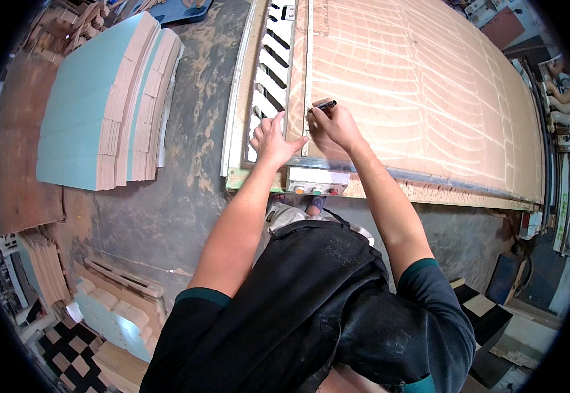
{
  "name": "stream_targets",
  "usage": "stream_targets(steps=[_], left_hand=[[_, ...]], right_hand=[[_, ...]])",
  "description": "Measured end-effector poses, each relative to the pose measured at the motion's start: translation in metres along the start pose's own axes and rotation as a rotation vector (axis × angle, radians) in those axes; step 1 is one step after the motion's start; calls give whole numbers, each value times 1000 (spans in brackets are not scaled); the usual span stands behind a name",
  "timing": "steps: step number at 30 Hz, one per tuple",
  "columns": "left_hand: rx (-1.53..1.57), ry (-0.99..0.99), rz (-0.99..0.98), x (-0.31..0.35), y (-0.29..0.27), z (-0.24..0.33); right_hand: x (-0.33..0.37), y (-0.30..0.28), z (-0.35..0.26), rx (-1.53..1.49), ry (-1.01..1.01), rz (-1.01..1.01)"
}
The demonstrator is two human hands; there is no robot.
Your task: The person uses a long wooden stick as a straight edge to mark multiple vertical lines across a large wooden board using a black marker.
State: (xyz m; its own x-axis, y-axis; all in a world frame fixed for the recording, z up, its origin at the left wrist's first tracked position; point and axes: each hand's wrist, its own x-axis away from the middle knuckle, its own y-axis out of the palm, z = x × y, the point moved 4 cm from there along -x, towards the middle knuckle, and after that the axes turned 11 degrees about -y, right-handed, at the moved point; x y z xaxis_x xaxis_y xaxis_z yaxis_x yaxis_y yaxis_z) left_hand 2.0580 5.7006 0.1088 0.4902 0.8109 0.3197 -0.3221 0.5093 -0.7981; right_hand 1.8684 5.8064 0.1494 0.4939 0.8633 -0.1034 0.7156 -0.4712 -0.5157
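Observation:
A black marker (325,105) is gripped in my right hand (335,126), its lower end close to a long, narrow pale strip (309,62). My left hand (273,140) rests with its fingers spread, thumb beside the strip's near end and the other fingers by a white sheet with slanted dark slots (273,65). Beneath the right hand lies a wide brown work surface (422,85) covered in curved pale lines. What the marker's tip touches is hidden by my fingers.
A box with coloured buttons (318,181) is fixed to the bench's near edge. On the left stand tall stacks of boards with pale green faces (88,105). More cut pieces (114,311) lie at the lower left. Hoses and machine parts (563,98) line the right side.

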Motion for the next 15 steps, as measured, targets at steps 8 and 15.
stream_targets(steps=[8, 15], left_hand=[[-32, -7, -18, 0, 0, 0], [-36, -10, -16, 0, -2, 0]], right_hand=[[2, -2, -3, 79, 34, -37], [2, -2, -11, 70, 26, -35]])
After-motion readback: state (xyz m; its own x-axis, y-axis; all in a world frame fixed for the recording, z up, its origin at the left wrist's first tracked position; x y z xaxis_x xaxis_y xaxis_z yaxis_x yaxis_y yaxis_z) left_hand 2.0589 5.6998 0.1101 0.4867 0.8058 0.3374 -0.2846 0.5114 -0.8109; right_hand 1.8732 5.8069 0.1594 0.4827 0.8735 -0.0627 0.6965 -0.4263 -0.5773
